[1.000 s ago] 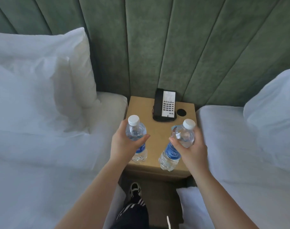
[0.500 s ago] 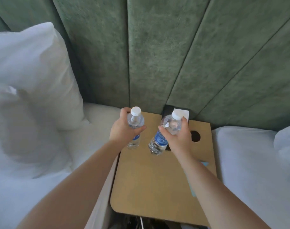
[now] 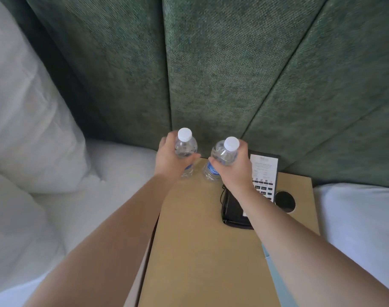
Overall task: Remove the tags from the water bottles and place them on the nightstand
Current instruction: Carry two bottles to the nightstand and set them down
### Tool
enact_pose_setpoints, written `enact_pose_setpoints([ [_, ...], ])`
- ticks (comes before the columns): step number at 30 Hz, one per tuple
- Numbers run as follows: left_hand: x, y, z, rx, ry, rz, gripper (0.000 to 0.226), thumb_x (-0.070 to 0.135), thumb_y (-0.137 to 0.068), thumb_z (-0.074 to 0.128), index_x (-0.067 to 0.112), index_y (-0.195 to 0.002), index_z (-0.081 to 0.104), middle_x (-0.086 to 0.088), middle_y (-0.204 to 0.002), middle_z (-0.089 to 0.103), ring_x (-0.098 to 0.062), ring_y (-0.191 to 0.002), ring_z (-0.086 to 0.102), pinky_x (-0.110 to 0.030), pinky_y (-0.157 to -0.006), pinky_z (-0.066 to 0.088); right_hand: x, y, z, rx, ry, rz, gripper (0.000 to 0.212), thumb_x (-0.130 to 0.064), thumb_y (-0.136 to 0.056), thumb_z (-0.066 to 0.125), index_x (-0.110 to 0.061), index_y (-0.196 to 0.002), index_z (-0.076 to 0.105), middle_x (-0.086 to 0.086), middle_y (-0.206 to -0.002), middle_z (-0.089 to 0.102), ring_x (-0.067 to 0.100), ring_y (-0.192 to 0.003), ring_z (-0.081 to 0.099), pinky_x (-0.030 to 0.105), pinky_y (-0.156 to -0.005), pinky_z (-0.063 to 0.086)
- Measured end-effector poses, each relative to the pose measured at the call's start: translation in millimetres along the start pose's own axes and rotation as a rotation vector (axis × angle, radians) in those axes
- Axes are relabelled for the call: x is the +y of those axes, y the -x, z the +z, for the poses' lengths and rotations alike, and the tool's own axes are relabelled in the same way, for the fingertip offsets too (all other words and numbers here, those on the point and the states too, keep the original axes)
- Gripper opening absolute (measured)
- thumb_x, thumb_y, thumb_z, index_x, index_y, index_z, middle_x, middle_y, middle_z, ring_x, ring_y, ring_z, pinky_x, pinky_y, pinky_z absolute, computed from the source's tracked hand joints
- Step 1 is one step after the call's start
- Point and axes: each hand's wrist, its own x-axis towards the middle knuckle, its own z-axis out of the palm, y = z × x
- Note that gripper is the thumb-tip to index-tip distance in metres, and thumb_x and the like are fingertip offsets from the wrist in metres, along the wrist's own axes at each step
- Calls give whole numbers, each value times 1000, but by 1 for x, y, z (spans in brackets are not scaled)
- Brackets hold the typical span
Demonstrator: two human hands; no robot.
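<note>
Two clear water bottles with white caps and blue labels are at the back left corner of the tan nightstand (image 3: pixel 195 240). My left hand (image 3: pixel 169 160) is wrapped around the left bottle (image 3: pixel 185 147), which stands upright. My right hand (image 3: pixel 235 169) grips the right bottle (image 3: pixel 222 154), which tilts to the right. Both bottle bases are at or just above the nightstand top; I cannot tell whether they touch it. No tag shows on either bottle.
A black phone (image 3: pixel 235 211) with a white keypad card (image 3: pixel 263 169) lies under my right forearm, beside a round black hole (image 3: pixel 284 201). White pillows (image 3: pixel 27 120) and bedding flank the nightstand. A green padded headboard (image 3: pixel 211 74) stands right behind it. A pale blue strip (image 3: pixel 270 262) lies at the right edge.
Both hands have carried the bottles forward to the back of the nightstand, toward the headboard. The view has closed in and tipped down over the nightstand.
</note>
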Motion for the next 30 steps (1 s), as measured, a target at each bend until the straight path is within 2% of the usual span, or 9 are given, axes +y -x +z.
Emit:
enact_pose_setpoints([
  [3, -2, -6, 2, -27, -20, 25, 70, 32, -65, 86, 28, -125, 48, 8, -114, 43, 12, -92, 47, -2, -70, 32, 10, -8, 8, -22, -1, -25, 67, -28, -69, 81, -24, -123, 41, -3, -112, 60, 17, -103, 59, 33, -89, 48],
  [6, -5, -5, 3, -57, -31, 69, 74, 34, -64, 87, 25, -126, 48, 7, -114, 46, 21, -94, 44, 3, -72, 33, 13, -10, 12, -72, 26, -67, 69, -32, -69, 81, -26, -124, 40, -4, -114, 59, 13, -102, 57, 26, -83, 44],
  [11, -7, 5, 3, -81, -22, 87, 73, 37, -64, 85, 25, -127, 48, 7, -117, 50, 12, -98, 47, 0, -77, 34, 15, -10, 9, -92, 34, -73, 70, -34, -69, 81, -26, -125, 40, -5, -118, 59, 11, -103, 57, 26, -86, 44],
  [13, -4, 7, 3, -105, -4, 69, 78, 42, -65, 84, 26, -131, 46, 6, -122, 52, 0, -108, 51, -12, -87, 39, 12, -10, 7, -117, 35, -60, 73, -34, -69, 82, -25, -127, 39, -5, -121, 58, 13, -107, 56, 29, -90, 45],
  [16, 0, 10, 1, -159, 18, -15, 99, 46, -65, 83, 29, -146, 29, 3, -142, 47, -12, -128, 46, -28, -103, 38, 6, -11, 2, -192, 20, -16, 83, -36, -69, 83, -24, -135, 34, -2, -131, 52, 14, -117, 52, 35, -100, 42],
  [20, 7, 24, -6, -177, 4, -149, 121, 52, -64, 82, 21, -154, 7, 4, -153, 36, -9, -137, 35, -24, -103, 31, -5, -2, -19, -270, 20, 69, 100, -48, -69, 79, -28, -148, 19, 0, -148, 38, 13, -134, 39, 37, -110, 34],
  [24, 22, 62, -22, -159, -154, -203, 97, 54, -79, 68, 24, -153, 14, 0, -155, 33, -19, -139, 34, -26, -101, 28, -24, 27, -55, -259, 38, 119, 87, -49, -80, 69, -27, -148, 21, 1, -153, 32, 14, -140, 30, 38, -112, 29],
  [27, 41, 109, -40, -157, -225, -132, 76, 44, -87, 62, 27, -151, 25, 0, -149, 39, -19, -134, 40, -24, -99, 29, -38, 72, -88, -232, 115, 111, 68, -45, -88, 60, -20, -145, 32, 0, -149, 38, 14, -137, 34, 34, -112, 29],
  [30, 65, 155, -57, -274, -305, -41, 65, 47, -89, 56, 29, -148, 33, 2, -150, 38, -19, -135, 39, -33, -107, 35, -45, 130, -126, -165, 139, 94, 54, -37, -91, 59, -17, -139, 42, -4, -137, 46, 10, -126, 43, 11, -101, 31],
])
